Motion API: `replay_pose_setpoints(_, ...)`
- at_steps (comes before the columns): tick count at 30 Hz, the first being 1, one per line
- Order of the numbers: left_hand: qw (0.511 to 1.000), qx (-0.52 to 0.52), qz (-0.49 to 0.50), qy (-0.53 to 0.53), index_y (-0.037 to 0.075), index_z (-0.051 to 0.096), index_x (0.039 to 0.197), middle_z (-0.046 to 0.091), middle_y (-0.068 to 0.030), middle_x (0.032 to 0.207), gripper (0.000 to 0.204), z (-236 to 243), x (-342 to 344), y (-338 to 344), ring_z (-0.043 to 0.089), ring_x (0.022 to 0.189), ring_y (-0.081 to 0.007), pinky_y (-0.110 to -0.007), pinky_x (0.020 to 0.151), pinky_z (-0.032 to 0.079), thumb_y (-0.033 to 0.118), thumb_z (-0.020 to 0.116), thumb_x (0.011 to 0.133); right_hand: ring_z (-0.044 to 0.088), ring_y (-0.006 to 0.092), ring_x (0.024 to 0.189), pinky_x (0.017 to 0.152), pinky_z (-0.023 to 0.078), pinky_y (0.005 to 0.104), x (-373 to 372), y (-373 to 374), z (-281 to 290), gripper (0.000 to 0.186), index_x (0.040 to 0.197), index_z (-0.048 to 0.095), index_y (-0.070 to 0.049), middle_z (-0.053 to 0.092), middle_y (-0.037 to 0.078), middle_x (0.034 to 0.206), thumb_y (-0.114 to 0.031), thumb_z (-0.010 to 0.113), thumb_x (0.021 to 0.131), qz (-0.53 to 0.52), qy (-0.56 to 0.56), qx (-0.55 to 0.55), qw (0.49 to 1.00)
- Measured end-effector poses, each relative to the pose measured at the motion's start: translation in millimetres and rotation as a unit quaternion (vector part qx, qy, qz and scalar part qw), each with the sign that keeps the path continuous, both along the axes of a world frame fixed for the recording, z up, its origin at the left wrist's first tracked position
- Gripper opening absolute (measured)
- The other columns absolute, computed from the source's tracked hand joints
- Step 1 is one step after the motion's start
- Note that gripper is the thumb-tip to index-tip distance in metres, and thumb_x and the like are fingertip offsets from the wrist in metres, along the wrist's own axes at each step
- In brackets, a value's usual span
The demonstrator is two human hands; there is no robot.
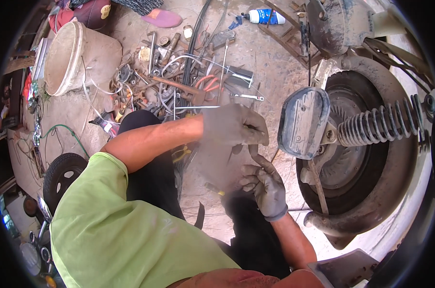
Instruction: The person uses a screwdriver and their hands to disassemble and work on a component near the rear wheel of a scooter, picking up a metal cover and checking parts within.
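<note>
My left hand, in a grey work glove, reaches in from the left with its fingers bent downward and closed. Just below it, my right hand, also gloved, has its index finger pointing up to the left fingertips and the other fingers curled. Whatever lies between the fingertips is too small to make out. Right of both hands, apart from them, is a dusty oval black part. Behind it stand a wheel and a coil spring. A grey smear blurs the picture beside my left hand.
Tools and metal parts, among them a hammer, lie heaped on the floor ahead. A dirty white bucket lies tipped at the far left. A blue and white bottle is at the back; a small tyre stands at the left.
</note>
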State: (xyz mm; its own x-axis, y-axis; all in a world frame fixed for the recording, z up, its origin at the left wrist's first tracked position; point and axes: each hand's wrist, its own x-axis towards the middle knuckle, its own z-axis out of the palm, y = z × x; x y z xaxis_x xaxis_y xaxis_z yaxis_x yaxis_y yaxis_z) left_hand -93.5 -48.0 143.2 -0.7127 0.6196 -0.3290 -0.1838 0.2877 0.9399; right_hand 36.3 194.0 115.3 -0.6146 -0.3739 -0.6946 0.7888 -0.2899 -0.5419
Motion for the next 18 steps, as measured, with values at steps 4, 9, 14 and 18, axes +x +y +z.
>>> replay_pose_setpoints(4,0.956,0.027,-0.109,0.270,0.018,0.078,0.120,0.075,-0.0083,0.109,0.027,-20,43,4,0.073,0.098,-0.0292,-0.043,0.081,0.061,0.023,0.070,0.095,0.074,0.0205,0.079,0.069,0.058,0.0286,-5,-5,9,0.054,0.152,0.048,0.000,0.074,0.017,0.109,-0.022,0.053,0.103,0.045,0.004,0.005,0.999)
replay_pose_setpoints(9,0.959,-0.017,-0.170,0.228,0.018,0.076,0.121,0.073,-0.0109,0.111,0.029,-38,62,6,0.071,0.103,-0.0336,-0.046,0.088,0.059,0.020,0.072,0.092,0.071,0.0200,0.080,0.069,0.055,0.0294,-10,-9,13,0.061,0.153,0.048,0.000,0.074,0.015,0.113,-0.017,0.052,0.094,0.108,0.001,-0.039,0.993)
replay_pose_setpoints(14,0.974,0.043,-0.181,0.127,0.013,0.077,0.119,0.074,-0.0114,0.112,0.027,-38,49,0,0.071,0.107,-0.0302,-0.043,0.092,0.057,0.019,0.073,0.093,0.068,0.0168,0.071,0.063,0.054,0.0272,-14,-14,23,0.069,0.158,0.041,0.000,0.073,0.010,0.097,-0.027,0.061,0.098,0.111,0.040,-0.084,0.989)
replay_pose_setpoints(18,0.987,0.052,-0.137,0.062,0.007,0.078,0.118,0.077,-0.0108,0.108,0.025,-33,38,-1,0.073,0.101,-0.0243,-0.038,0.087,0.058,0.017,0.073,0.096,0.068,0.0155,0.076,0.064,0.054,0.0271,-12,-8,14,0.075,0.161,0.037,0.000,0.072,0.009,0.098,-0.033,0.067,0.101,0.078,0.038,-0.076,0.993)
